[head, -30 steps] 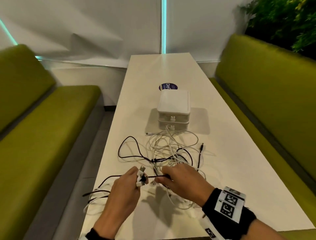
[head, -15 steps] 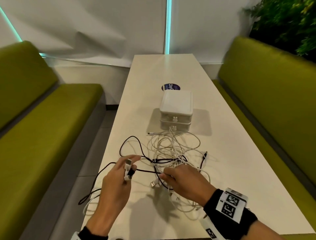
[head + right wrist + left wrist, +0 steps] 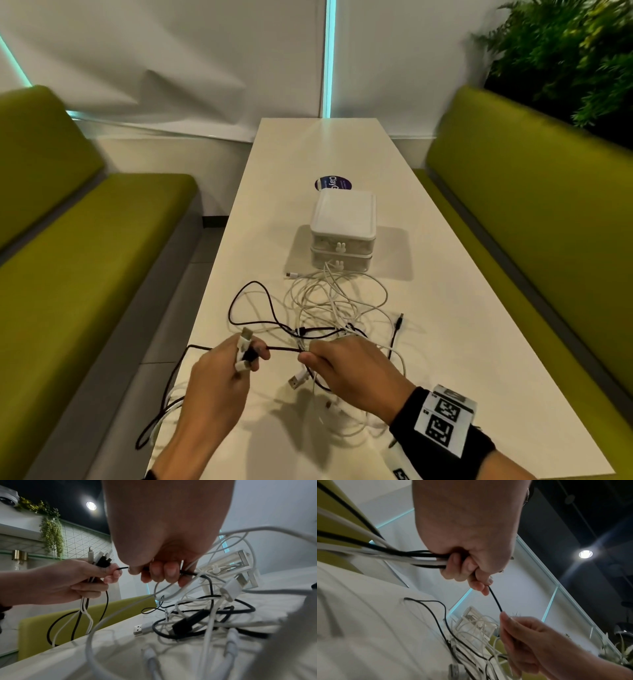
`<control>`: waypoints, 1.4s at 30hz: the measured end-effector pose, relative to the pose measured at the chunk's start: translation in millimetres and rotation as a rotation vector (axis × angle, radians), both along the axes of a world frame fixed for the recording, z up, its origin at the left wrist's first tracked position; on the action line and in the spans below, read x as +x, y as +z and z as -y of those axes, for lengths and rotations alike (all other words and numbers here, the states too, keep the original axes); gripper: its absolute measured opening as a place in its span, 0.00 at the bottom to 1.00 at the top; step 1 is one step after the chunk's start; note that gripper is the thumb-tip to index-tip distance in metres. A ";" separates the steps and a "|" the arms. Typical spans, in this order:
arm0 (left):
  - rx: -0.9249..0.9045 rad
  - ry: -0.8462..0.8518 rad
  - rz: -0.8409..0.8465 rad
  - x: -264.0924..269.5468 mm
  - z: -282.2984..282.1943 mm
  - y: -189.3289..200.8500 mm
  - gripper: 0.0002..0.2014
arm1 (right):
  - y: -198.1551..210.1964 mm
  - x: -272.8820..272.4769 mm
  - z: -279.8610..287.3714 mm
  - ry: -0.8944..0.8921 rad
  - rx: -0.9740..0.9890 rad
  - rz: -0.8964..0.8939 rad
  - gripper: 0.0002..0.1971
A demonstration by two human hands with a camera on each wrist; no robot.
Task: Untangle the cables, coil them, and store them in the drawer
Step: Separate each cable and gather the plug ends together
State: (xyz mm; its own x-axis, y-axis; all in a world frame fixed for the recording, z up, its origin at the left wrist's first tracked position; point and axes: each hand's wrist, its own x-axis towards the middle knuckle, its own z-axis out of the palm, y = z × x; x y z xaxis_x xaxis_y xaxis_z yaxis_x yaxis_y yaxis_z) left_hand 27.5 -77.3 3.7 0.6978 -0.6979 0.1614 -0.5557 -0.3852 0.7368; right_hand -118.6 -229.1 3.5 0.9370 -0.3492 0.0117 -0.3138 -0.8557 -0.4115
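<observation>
A tangle of white and black cables (image 3: 329, 308) lies on the white table (image 3: 462, 377) in front of a shut white two-tier drawer box (image 3: 342, 233). My left hand (image 3: 250, 359) grips a bundle of cable ends, with white and black plugs (image 3: 245, 346) sticking up from the fist. My right hand (image 3: 308, 358) pinches a black cable (image 3: 284, 348) that runs taut between the two hands. The right wrist view shows the right hand (image 3: 159, 574) curled round that black cable (image 3: 122, 568) and the left hand (image 3: 109, 574) holding the plugs (image 3: 101, 559).
Black and white cable loops (image 3: 161, 411) hang over the table's left edge. Green benches flank the table on the left (image 3: 85, 274) and on the right (image 3: 531, 222). A blue sticker (image 3: 329, 183) lies behind the box. A loose USB plug (image 3: 296, 380) rests near my right hand.
My left hand has drawn the plug bundle leftward, away from the tangle. The black cable now stretches straight between the hands, and my right hand has shifted slightly left along it.
</observation>
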 end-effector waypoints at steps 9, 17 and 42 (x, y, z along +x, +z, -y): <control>-0.261 0.176 -0.205 12.6 -7.2 6.3 0.15 | -0.3 -3.3 8.6 0.004 -0.037 0.035 0.18; -0.172 0.151 -0.105 15.3 -3.6 10.1 0.11 | -10.7 -5.6 5.6 0.020 -0.147 0.006 0.16; -0.254 0.071 0.055 6.8 -8.9 21.6 0.30 | -4.5 0.0 20.1 -0.086 0.162 0.069 0.21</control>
State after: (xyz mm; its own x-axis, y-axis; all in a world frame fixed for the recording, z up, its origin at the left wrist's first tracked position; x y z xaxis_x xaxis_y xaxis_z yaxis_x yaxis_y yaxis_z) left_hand 34.3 -68.3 25.3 0.7286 -0.5803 0.3639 -0.5759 -0.2313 0.7841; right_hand -118.6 -249.2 -1.1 0.9026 -0.4304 0.0121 -0.3491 -0.7479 -0.5646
